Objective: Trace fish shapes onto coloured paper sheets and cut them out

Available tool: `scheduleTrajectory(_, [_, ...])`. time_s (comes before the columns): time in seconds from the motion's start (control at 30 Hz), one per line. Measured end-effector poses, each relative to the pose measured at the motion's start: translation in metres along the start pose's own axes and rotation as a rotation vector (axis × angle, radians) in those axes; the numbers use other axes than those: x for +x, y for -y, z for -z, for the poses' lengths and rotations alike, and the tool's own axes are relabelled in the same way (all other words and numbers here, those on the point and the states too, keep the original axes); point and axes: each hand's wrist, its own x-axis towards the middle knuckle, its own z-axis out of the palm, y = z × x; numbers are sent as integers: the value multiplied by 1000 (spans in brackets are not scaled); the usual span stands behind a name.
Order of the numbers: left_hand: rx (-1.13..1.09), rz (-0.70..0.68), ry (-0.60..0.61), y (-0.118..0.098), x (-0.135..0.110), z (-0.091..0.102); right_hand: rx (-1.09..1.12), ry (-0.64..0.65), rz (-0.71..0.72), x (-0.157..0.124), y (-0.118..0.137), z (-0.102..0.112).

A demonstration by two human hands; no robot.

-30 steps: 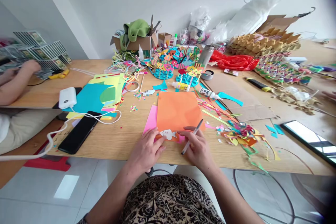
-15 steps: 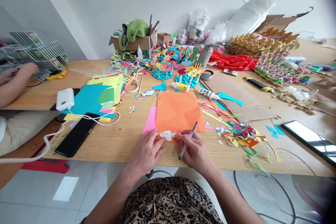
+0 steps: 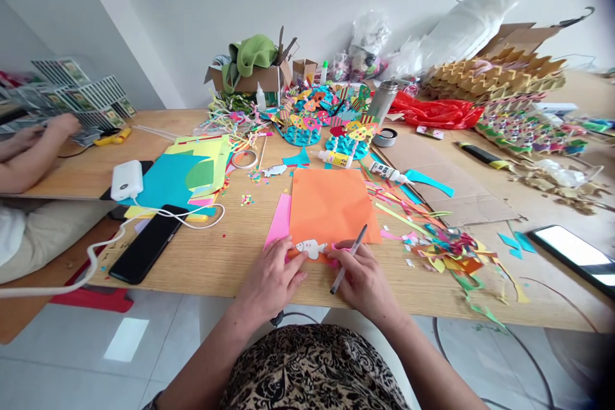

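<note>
A white fish cutout (image 3: 311,248) with pink marks lies over the lower edge of an orange paper sheet (image 3: 331,205). My left hand (image 3: 269,275) rests at the fish's head end, fingers stretched out and pressing on the paper. A pen (image 3: 349,259) slants upward out of my right hand (image 3: 365,278), tucked between closed fingers. The right fingertips touch down near the fish's tail. Pink paper (image 3: 278,221) shows from beneath the orange sheet on the left, and a bit of pink by the tail. Exactly what the right fingertips press is hidden.
Coloured paper sheets (image 3: 168,179), a black phone (image 3: 147,246) and a white corded device (image 3: 127,180) are on the left. Glue bottles (image 3: 336,158) and fish-decorated crafts (image 3: 353,141) stand beyond. Paper scraps (image 3: 456,246) and another phone (image 3: 574,256) lie right. A co-worker's hands (image 3: 62,125) are far left.
The whole view has shifted slightly to the right in the picture. Both hands, the pen and the fish cutout keep nearly the same places relative to each other.
</note>
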Motion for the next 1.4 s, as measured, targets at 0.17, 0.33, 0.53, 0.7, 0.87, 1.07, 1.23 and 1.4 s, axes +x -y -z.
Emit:
scheduleTrajectory(0.17, [-3, -1, -8, 0, 1, 1, 2, -21, 2, 1, 1, 0])
scheduleTrajectory(0.33, [-4, -6, -16, 0, 1, 0, 40, -47, -41, 1, 1, 1])
scheduleTrajectory(0.53, [-4, -5, -19, 1, 0, -2, 70, -201, -119, 0, 0, 4])
scheduleTrajectory(0.7, [8, -9, -17, 1, 1, -2, 88, -114, -97, -1, 0, 5])
scheduleTrajectory(0.87, [12, -13, -13, 1, 2, 1, 90, 55, -11, 3, 3, 6])
scheduleTrajectory(1.07, [-9, 10, 6, -1, 2, 0, 50, 95, -25, 2, 2, 4])
scheduleTrajectory(1.23, [-59, 22, -11, 2, 1, 1, 29, 88, -20, 2, 1, 3])
scheduleTrajectory(1.4, [-76, 39, -203, -8, -1, 3, 27, 96, -13, 3, 2, 4])
